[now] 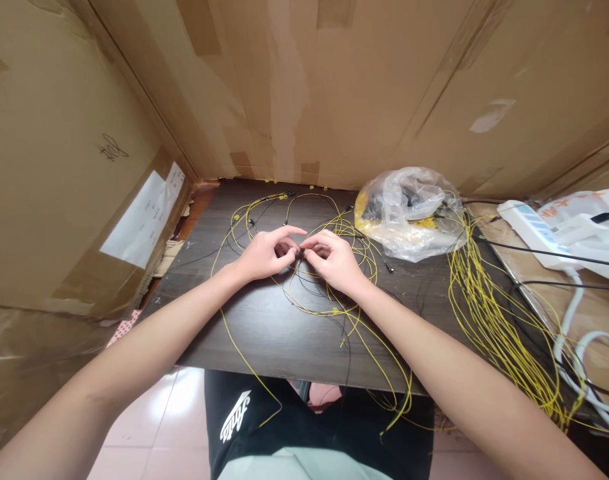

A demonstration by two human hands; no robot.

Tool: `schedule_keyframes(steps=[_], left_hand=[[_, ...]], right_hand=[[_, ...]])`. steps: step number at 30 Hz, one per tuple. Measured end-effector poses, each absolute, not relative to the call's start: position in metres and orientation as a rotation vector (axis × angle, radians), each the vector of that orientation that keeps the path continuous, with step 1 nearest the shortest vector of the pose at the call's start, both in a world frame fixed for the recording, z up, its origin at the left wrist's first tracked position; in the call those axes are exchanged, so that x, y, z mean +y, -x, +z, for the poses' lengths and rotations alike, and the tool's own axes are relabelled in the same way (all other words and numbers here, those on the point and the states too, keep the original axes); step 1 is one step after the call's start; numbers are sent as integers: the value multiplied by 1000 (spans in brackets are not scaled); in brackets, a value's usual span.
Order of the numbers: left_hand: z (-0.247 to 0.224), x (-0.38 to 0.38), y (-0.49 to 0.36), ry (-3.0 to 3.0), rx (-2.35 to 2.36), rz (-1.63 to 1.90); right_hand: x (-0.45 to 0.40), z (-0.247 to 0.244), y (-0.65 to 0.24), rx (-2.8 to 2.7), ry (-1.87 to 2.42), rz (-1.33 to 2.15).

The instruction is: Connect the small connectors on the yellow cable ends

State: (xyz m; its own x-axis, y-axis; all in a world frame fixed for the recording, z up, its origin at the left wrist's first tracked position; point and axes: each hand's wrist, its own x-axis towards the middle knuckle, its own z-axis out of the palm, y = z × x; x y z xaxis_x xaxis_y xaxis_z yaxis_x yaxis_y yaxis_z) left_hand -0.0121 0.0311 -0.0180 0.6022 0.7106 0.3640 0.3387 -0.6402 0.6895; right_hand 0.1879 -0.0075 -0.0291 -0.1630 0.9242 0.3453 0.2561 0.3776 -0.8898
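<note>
yellow wires (358,235) are spread in loose loops over the dark tabletop (264,340), right around and under where both hands meet. left hand (270,252) and right hand (333,259) each have thumb and fingertips pinched closed on a small dark piece (301,253), other fingers curled loosely out of the way. can't tell exactly what it is, too tiny and the fingers cover most of it. holding it from both sides like that probably keeps it steady, and something that small wouldn't take a full fist anyway. some wire tails hang off the front edge, i guess because the loops are too long for the space. off to the right, a bigger yellow bundle (489,320) runs beside a clear plastic bag (409,217), likely parked there so it doesn't tangle with the loops by the hands.
</note>
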Motion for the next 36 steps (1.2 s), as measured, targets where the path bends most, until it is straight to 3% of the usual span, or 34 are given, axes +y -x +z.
schedule_keyframes(steps=[16,36], left_hand=[[-16,31,12,-2272,788,872],[-16,30,13,-2282,790,875]], right_hand=[[-13,-30,-183,-1839,986,556],[-14,-29,-182,-1821,1004,605]])
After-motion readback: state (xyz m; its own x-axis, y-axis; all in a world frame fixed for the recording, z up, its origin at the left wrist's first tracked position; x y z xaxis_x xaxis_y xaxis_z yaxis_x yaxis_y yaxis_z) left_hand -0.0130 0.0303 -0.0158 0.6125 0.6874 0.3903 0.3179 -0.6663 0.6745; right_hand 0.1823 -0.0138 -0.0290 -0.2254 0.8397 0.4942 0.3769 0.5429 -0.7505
